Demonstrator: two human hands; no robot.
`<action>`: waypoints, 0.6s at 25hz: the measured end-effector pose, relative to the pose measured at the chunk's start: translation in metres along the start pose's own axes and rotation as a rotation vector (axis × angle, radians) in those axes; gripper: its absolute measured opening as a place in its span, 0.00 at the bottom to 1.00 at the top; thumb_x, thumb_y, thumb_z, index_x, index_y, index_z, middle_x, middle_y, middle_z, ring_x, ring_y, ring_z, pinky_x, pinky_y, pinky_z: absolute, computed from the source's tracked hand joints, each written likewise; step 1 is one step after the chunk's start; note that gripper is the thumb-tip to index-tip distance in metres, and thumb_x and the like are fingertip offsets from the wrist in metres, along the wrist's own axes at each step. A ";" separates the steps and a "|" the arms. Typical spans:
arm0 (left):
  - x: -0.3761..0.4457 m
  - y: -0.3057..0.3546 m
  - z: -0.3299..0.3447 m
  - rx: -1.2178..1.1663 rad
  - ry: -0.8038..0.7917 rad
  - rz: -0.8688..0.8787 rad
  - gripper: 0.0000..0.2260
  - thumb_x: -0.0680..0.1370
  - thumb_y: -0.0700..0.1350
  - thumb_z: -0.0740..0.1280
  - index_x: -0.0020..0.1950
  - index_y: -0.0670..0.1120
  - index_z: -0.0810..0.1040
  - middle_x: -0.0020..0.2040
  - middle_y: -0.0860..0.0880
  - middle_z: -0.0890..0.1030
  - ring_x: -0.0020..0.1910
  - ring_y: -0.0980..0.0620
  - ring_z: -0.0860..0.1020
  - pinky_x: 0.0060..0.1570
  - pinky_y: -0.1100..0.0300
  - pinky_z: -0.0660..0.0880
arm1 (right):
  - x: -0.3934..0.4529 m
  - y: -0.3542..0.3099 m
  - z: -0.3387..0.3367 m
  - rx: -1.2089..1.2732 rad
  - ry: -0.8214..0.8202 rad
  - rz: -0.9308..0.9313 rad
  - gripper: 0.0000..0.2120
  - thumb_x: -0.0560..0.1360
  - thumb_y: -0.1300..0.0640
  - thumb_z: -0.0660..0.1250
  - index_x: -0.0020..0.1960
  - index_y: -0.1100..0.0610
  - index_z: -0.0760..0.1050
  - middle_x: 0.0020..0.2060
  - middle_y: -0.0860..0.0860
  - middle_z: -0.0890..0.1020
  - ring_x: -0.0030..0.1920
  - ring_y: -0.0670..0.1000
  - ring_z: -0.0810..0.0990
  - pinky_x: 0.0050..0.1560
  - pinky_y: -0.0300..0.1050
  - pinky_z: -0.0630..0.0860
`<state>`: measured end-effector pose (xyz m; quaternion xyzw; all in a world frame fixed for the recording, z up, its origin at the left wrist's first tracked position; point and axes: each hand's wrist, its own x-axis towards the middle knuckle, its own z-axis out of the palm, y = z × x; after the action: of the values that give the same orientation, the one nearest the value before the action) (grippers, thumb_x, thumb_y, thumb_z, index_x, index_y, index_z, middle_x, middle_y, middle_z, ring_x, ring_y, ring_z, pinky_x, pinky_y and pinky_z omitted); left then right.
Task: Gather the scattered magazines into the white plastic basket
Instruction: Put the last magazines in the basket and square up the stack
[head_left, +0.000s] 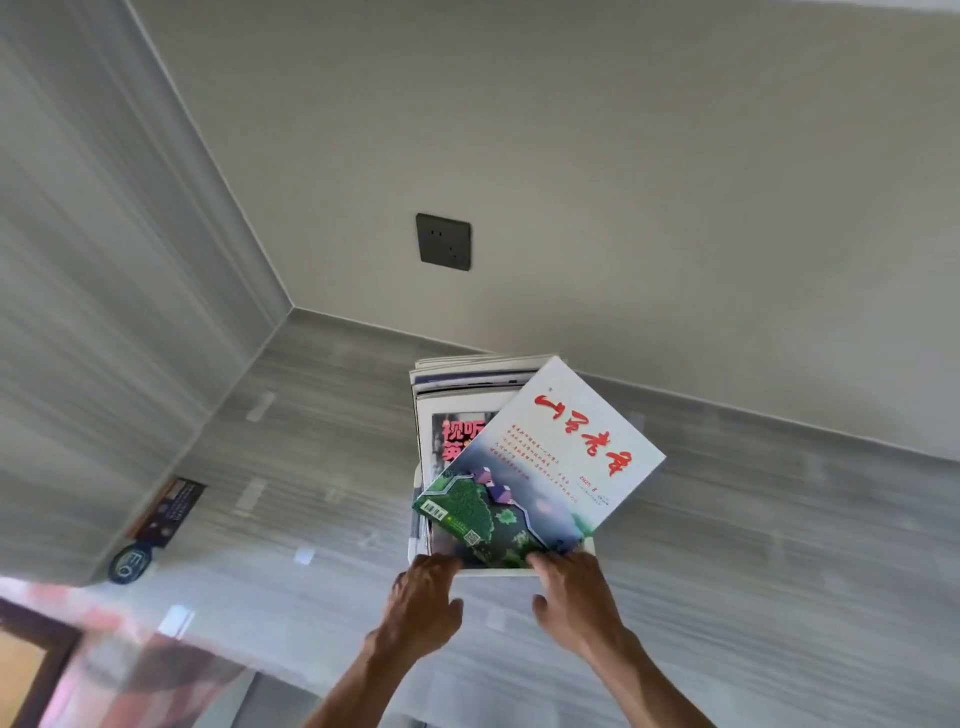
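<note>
The white plastic basket (519, 571) stands on the grey floor near the wall, mostly hidden by the magazines in it. On top lies a tilted white magazine (561, 457) with red characters, its green lower corner toward me. Below it shows a black-and-white magazine (457, 431) with red characters, and several more stacked edges at the far side. My left hand (423, 603) rests at the basket's near left rim, fingers curled on the edge. My right hand (574, 592) touches the near corner of the top magazine, fingers bent over it.
A dark socket plate (443, 241) sits on the beige wall behind the basket. A dark booklet (169, 512) and a round dark object (130, 564) lie by the left wall. A blurred reddish surface (104, 665) fills the lower left corner.
</note>
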<state>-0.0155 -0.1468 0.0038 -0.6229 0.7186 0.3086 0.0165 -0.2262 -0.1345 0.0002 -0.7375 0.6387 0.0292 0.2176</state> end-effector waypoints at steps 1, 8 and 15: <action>0.000 0.006 -0.002 -0.039 0.100 -0.003 0.17 0.74 0.44 0.65 0.63 0.50 0.75 0.62 0.50 0.78 0.61 0.47 0.75 0.54 0.54 0.74 | 0.001 0.002 0.001 -0.028 -0.016 -0.027 0.16 0.71 0.57 0.63 0.59 0.52 0.74 0.56 0.50 0.82 0.57 0.53 0.78 0.62 0.47 0.69; 0.037 0.010 -0.038 -0.202 0.466 -0.233 0.18 0.74 0.43 0.67 0.64 0.45 0.73 0.56 0.45 0.81 0.55 0.42 0.76 0.51 0.49 0.75 | -0.007 0.022 0.002 0.487 0.397 0.162 0.27 0.70 0.62 0.71 0.68 0.55 0.71 0.62 0.50 0.77 0.59 0.53 0.76 0.61 0.46 0.72; 0.035 0.002 -0.036 -0.285 0.382 -0.283 0.05 0.72 0.38 0.67 0.37 0.46 0.77 0.36 0.46 0.83 0.36 0.43 0.79 0.37 0.54 0.75 | 0.050 0.062 -0.073 1.298 0.436 0.498 0.06 0.74 0.67 0.67 0.42 0.58 0.79 0.38 0.55 0.83 0.33 0.49 0.75 0.34 0.44 0.72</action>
<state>-0.0122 -0.1942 0.0199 -0.7600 0.5641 0.2780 -0.1642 -0.2937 -0.2127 0.0326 -0.2816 0.7051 -0.4545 0.4658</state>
